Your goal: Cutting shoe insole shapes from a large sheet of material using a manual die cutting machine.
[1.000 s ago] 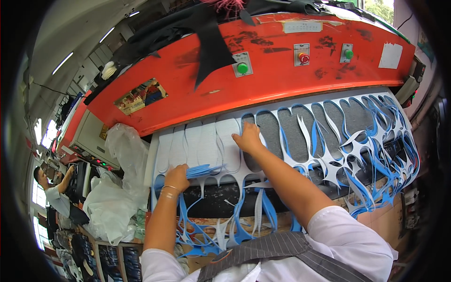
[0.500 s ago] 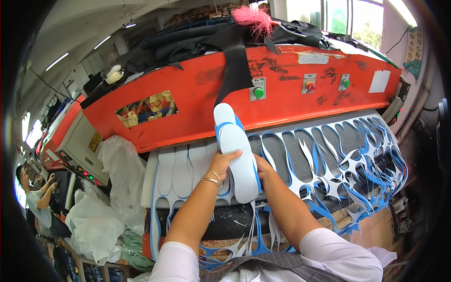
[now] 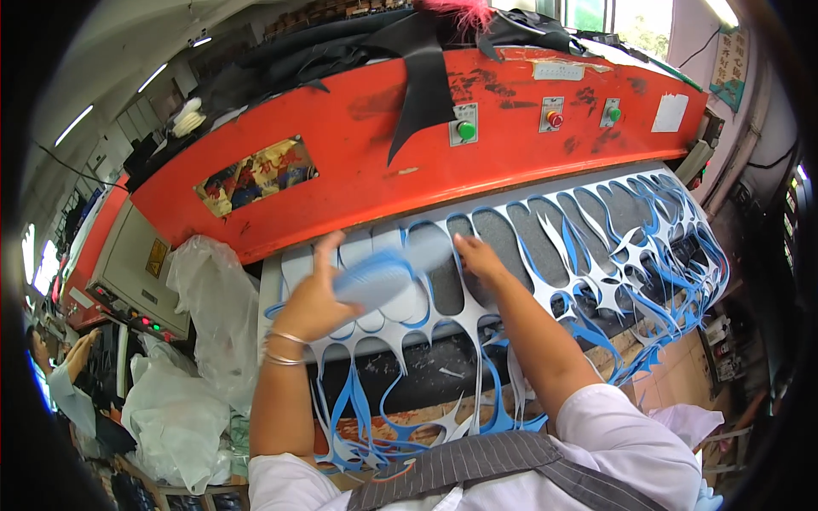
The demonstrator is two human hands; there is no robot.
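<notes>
My left hand, with bracelets at the wrist, is closed around a blurred stack of white and blue shoe soles, tilted sideways above the cut sheet. The far end of the stack reaches toward my right hand. Its fingers are curled in close to that end, and whether they touch it cannot be made out. Below lies a white and blue foam sheet with sole-shaped openings. Several cut soles still sit in the sheet's left part, partly hidden by my left hand.
A red press beam with green and red buttons spans behind the sheet, black material draped over it. Plastic bags bulge at the left. Trimmed foam strips tangle at the right. A person works at the far left.
The sole stack has swung from upright to sideways and moved left with my left hand. My right hand has shifted from the stack's lower side to its far end. The view has tilted down slightly.
</notes>
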